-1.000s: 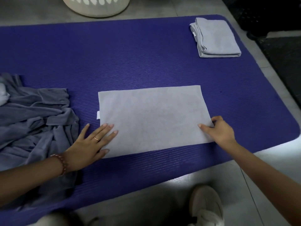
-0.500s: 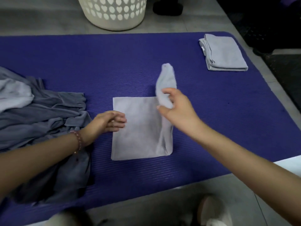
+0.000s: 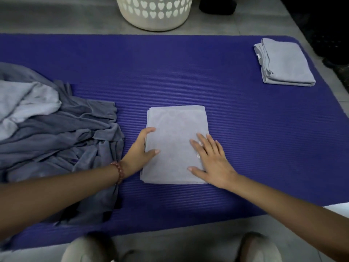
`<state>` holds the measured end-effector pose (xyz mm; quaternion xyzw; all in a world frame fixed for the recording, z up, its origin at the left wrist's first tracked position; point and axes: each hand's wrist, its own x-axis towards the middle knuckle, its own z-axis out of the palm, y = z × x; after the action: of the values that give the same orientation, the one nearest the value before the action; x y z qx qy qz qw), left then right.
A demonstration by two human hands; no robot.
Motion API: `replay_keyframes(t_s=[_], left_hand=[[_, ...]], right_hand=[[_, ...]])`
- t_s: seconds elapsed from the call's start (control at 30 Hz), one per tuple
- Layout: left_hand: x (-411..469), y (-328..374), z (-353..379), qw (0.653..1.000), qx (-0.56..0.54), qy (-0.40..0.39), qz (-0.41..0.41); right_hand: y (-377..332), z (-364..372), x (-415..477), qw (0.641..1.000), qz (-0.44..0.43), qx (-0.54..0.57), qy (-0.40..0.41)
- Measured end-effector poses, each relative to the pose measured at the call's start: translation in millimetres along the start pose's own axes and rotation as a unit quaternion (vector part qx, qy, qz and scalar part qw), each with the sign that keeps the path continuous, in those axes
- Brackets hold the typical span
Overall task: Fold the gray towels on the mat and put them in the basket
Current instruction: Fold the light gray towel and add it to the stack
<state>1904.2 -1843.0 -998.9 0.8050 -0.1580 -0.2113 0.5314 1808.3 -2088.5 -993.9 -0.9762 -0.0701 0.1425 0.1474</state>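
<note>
Head view: I see left hand (image 3: 138,150) clasping the folded pale-gray terry towel (image 3: 175,129) by its edge, right hand (image 3: 213,159) flat atop, likely squaring layers.

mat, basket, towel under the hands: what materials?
Mat: looks like purple foam, matte, fine ribs. Basket: cream, likely moulded plastic, given heart-shaped cutouts. Centre towel: soft gray cloth, matte and faintly fuzzy, perhaps microfiber or terry; weave too fine to tell.
</note>
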Motion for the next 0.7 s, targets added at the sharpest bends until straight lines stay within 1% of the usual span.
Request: replay_keyframes(t_s=[0.07,0.1,0.13,0.2,0.23,0.27,0.33,0.4,0.47,0.5,0.57,0.63,0.7], left_hand=[[-5,-3,1,1.0,0.017,-0.001,-0.011],[-6,-2,3,1.0,0.022,0.001,-0.017],[-6,-2,4,0.999,0.035,0.003,-0.021],[-5,1,5,0.997,0.079,0.008,-0.019],[-5,2,6,0.995,0.095,0.012,-0.018],[-4,1,5,0.994,0.106,0.014,-0.019],[-3,-1,3,0.995,0.103,0.004,-0.018],[-3,0,1,0.998,0.051,-0.029,-0.02],[-2,3,-1,0.997,0.008,-0.068,-0.043],[-2,5,-1,0.995,0.01,-0.078,-0.053],[-2,3,0,0.995,0.049,-0.067,-0.05],[-3,-1,3,0.992,0.117,-0.035,-0.027],[-6,-3,6,0.986,0.166,0.001,-0.003]], right_hand=[[7,2,-11,1.0,-0.011,-0.001,-0.023],[10,2,-16,0.999,-0.025,-0.009,-0.019],[13,1,-19,0.998,-0.055,-0.033,-0.006],[15,0,-23,0.985,-0.141,-0.097,0.009],[17,0,-24,0.977,-0.176,-0.119,0.013],[18,2,-26,0.974,-0.194,-0.119,0.016],[15,2,-32,0.981,-0.181,-0.062,0.01],[17,2,-38,0.986,-0.166,-0.019,0.013],[21,-2,-42,0.985,-0.167,-0.034,0.026],[23,-3,-44,0.984,-0.169,-0.048,0.03],[23,-1,-44,0.984,-0.164,-0.063,0.015],[20,3,-41,0.985,-0.161,-0.065,-0.009],[18,1,-36,0.981,-0.18,-0.069,-0.037]])
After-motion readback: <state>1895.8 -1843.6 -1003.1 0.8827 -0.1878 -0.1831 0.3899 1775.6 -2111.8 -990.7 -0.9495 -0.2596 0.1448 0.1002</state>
